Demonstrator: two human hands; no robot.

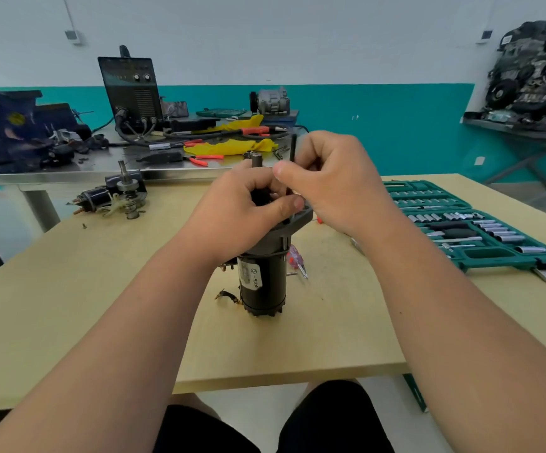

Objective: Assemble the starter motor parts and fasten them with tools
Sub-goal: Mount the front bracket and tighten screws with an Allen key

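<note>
Head view, nearest first: the seated person's dark shorts (330,420) are showing under the edge of the wooden table (101,305), and both forearms are reaching forward over it.

- The starter motor (263,286) is standing upright on the table directly below the hands, label facing the person. Standing it on end is probably meant to bring the top flange (301,220) up where a tool can go straight down into it.
- The left hand (245,207) is wrapping its curled fingers round the motor's top end, thumb pressing on the flange. I am reading this as bracing against twist.
- The right hand (337,181) is pinching a thin black hex key (294,148), whose shaft is sticking up above the fingers. The tip is hidden, so I cannot tell if it is seated in a bolt.
- A red-handled screwdriver (296,259) is lying just behind the motor, under the right wrist.
- The open socket set (474,230) is lying well to the right of the right hand, within reach.
- Loose motor parts (114,197) are waiting far to the left of the left hand.
</note>
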